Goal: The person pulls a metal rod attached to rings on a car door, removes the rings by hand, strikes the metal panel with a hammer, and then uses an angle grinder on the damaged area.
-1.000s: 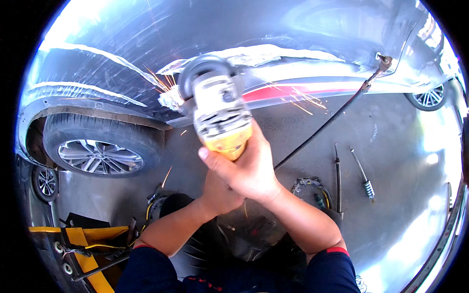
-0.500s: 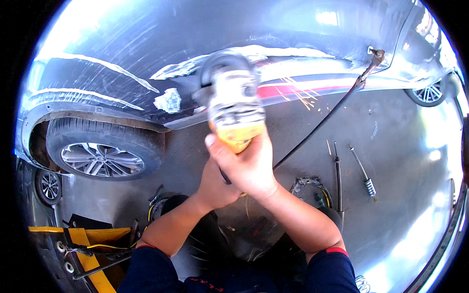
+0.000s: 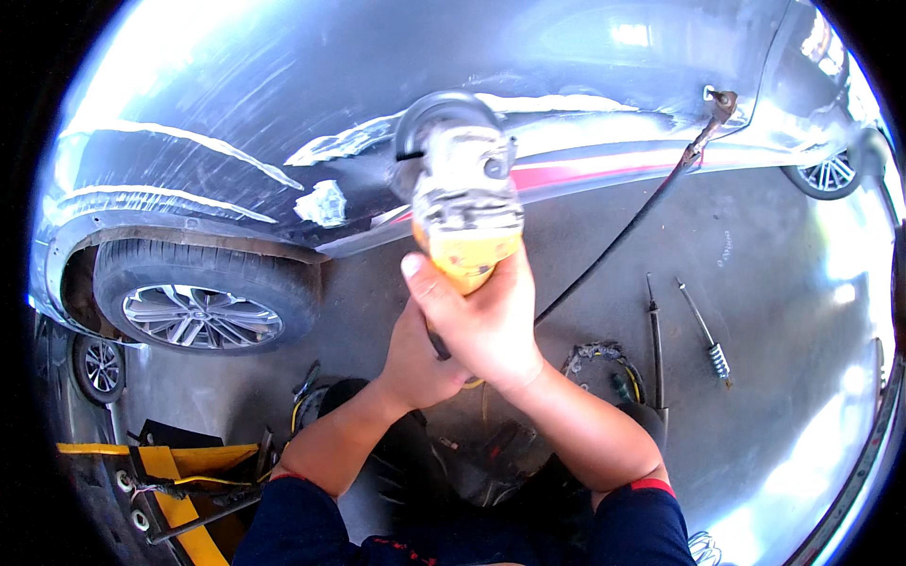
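Grey floor (image 3: 566,245) opens beyond the car's lower edge (image 3: 604,175); left hand (image 3: 415,363) and right hand (image 3: 491,330) wrap fingers around the grinder (image 3: 467,184).

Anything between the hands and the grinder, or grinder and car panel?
Nothing visible: right hand and left hand grip the grinder directly, its head against or just off the car panel. The black cable meets it farther right.

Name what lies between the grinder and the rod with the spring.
In the head view, going right from the grinder: a black cable, then a thin dark rod on the floor.
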The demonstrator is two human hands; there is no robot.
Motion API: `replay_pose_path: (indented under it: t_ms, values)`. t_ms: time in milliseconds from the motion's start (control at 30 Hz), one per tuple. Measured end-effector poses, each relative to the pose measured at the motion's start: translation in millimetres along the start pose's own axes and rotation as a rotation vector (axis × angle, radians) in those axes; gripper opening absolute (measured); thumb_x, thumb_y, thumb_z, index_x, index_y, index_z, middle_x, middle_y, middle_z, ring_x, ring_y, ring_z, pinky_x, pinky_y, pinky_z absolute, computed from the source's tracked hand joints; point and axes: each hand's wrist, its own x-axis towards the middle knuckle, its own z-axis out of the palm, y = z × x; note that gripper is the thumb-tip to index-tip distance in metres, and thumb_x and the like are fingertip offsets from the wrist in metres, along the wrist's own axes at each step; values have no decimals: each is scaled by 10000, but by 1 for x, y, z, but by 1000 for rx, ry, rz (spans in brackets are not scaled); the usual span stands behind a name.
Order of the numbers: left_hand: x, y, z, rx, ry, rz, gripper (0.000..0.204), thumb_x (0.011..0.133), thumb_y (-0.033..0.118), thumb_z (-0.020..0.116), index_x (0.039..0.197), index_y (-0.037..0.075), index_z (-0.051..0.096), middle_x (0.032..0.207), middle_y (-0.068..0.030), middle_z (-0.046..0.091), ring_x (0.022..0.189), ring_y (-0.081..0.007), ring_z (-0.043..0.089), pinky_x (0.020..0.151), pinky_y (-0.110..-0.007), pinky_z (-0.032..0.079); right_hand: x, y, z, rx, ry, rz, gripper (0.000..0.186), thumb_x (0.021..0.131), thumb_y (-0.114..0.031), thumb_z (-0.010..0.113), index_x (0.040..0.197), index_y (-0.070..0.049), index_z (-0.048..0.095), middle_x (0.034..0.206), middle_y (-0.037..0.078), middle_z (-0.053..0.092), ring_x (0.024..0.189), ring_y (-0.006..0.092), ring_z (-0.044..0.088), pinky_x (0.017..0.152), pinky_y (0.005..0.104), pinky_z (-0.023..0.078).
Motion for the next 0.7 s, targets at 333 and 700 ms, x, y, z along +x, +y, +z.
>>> replay_pose_path:
  t_ms: [333,700]
  values:
    - [-2,-8,8,181,14,218,686,826,195,815,1401,-17,507,1335,-186,634,1251,-322,627,1033,-422,493,-1,6,-6,-196,-135,-34,649,857,-332,862,1248,48,510,1041,193,756,960,292,760,867,402,592]
    - [55,58,-66,1478,-510,368,946,790,441,705,1547,-44,409,1628,-270,379,1517,-494,337,1235,-670,225,-69,-34,-159,92,10,266,546,886,-88,816,1356,0,552,1218,68,674,1098,157,650,960,341,539]
